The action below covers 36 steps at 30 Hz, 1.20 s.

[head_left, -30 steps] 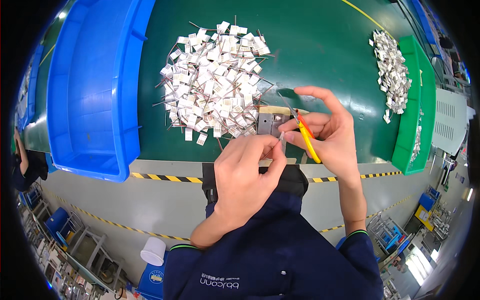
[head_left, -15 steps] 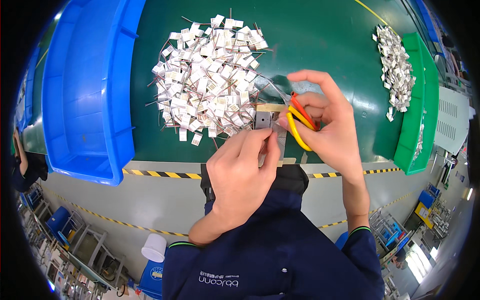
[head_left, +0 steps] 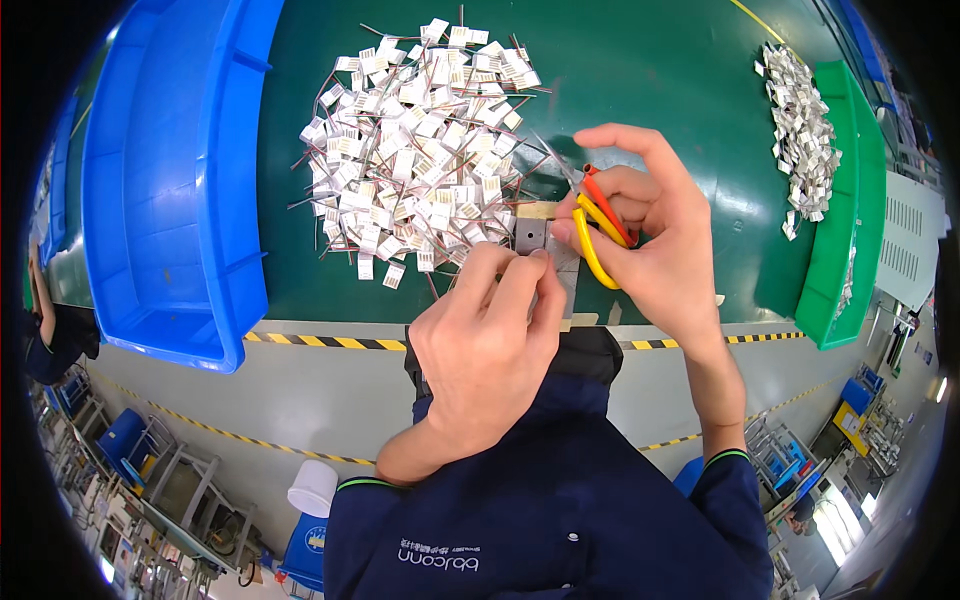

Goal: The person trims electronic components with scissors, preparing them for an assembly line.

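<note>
My right hand (head_left: 655,235) is wrapped round the scissors (head_left: 600,230), a slim pointed tool with yellow and red handles. Its metal tip points away to the far left, toward the pile, and the index finger is raised off it. My left hand (head_left: 485,350) pinches thumb and fingers together at a small grey metal block (head_left: 530,236) by the table's near edge. Whatever sits in that pinch is hidden by the fingers. Just beyond it lies a big pile of white connectors (head_left: 420,150) with thin dark and reddish wires.
A large blue bin (head_left: 160,190) stands on the green table (head_left: 660,60) at left. At the right, a second heap of white connectors (head_left: 803,135) lies beside a green tray (head_left: 845,220). Yellow-black tape (head_left: 325,342) runs along the near side. Another person's arm (head_left: 42,300) shows far left.
My left hand has drawn slightly nearer to me, still pinched. The right thumb has shifted a little over the metal block. The scissors stay in my right hand, almost unmoved.
</note>
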### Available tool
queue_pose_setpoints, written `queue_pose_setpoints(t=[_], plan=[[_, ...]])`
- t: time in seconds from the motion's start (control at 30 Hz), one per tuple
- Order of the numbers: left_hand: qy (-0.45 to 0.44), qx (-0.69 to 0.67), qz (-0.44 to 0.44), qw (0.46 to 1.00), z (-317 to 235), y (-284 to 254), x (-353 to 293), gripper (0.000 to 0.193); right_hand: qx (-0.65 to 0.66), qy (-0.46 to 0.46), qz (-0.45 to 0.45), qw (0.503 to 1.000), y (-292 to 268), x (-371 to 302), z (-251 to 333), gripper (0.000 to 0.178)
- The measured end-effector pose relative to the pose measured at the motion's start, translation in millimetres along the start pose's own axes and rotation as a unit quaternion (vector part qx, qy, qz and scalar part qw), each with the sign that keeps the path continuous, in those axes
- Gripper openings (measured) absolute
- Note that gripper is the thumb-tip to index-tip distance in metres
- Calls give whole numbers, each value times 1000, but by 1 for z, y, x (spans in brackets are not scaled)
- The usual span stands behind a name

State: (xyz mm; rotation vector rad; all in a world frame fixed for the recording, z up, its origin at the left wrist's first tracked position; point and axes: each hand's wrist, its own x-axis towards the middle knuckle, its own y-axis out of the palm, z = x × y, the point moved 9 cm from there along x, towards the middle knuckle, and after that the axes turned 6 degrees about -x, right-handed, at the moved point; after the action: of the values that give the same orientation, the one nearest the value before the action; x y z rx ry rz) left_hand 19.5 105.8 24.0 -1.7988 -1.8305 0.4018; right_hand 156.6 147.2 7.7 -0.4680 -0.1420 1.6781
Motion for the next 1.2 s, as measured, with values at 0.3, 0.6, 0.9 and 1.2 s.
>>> queue_pose_setpoints(t=[0.3,0.6,0.9,1.2], plan=[[21,21,5,1000,-3,2,4,17,39,40,-1,998,2,2,-9,53],[-23,67,59,996,-4,2,-5,21,-6,22,12,1000,3,3,-6,52],[-65,67,47,995,-5,1,-9,17,113,-5,107,988,-12,-9,-1,28],[-79,56,63,993,-3,2,-9,16,108,203,323,918,5,-21,-27,12]])
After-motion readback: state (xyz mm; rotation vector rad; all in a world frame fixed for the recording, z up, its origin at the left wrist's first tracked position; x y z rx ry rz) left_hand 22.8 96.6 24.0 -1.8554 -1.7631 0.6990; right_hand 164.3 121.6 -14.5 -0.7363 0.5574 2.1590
